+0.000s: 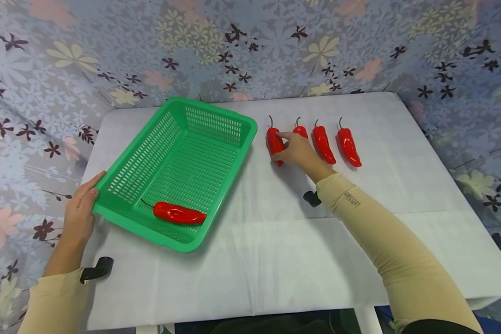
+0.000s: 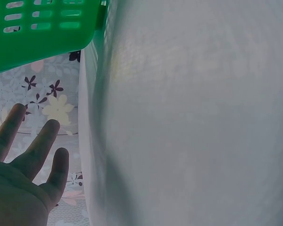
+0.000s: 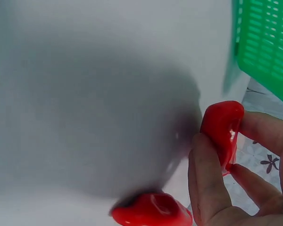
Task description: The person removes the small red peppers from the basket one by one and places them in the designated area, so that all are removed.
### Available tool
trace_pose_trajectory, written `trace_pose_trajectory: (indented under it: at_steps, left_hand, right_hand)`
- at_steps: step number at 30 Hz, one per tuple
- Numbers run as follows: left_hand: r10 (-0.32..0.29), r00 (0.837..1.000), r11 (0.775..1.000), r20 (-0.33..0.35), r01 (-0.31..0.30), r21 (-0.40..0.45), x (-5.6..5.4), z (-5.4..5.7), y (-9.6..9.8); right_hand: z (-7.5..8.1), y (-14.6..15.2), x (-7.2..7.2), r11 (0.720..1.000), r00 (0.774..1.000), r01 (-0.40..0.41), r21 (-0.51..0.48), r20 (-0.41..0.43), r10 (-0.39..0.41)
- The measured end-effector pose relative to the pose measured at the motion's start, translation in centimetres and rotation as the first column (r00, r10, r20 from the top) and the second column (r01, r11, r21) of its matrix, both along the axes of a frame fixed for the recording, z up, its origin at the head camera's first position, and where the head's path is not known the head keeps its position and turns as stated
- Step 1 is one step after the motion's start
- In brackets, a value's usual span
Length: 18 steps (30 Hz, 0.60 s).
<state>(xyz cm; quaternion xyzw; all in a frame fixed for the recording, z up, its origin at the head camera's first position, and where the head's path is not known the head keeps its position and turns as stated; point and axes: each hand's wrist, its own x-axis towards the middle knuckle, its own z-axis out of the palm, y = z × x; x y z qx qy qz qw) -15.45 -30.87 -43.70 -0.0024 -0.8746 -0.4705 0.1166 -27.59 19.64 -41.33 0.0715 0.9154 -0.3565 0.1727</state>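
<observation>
My right hand (image 1: 296, 149) pinches a red chili pepper (image 3: 220, 129) between thumb and fingers at the left end of a row. Beside it lie a pepper (image 1: 300, 131) partly hidden by the hand, another pepper (image 1: 324, 144) and, farthest right, a pepper (image 1: 349, 147). My left hand (image 1: 80, 208) holds the near-left corner of a green plastic basket (image 1: 179, 104) by its rim, while several of its fingers extend straight in the left wrist view. One red pepper (image 1: 179, 213) lies inside the basket near its front wall.
A white cloth-covered table (image 1: 275, 260) carries everything. The basket's left corner reaches the table's left edge. Flowered fabric (image 1: 250, 51) stands behind and at both sides of the table. Each sleeve has a black wrist mount, such as the left mount (image 1: 98, 269).
</observation>
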Motion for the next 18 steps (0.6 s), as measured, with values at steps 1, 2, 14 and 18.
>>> trace_pose_trajectory:
  at_steps: [1,2,14,18]
  left_hand:
    - [-0.001,1.000,1.000,-0.003,0.001,-0.001,0.0,0.0,0.0]
    - [-0.003,1.000,1.000,-0.006,0.003,-0.001,0.0,0.0,0.0]
    - [-0.013,1.000,0.999,-0.028,0.014,0.033,-0.2,-0.3,-0.2]
    - [-0.009,1.000,0.999,-0.028,0.010,0.033,-0.3,-0.3,-0.3]
  right_hand:
    - [-0.1,0.0,0.1,1.000,1.000,0.000,0.007,0.006,0.000]
    - [-0.1,-0.1,0.1,1.000,1.000,-0.002,0.014,0.010,0.002]
    - [0.6,-0.4,0.5,0.994,0.999,-0.033,0.102,-0.004,0.033]
    - [2.0,-0.3,0.6,0.986,0.990,-0.051,0.156,-0.119,0.070]
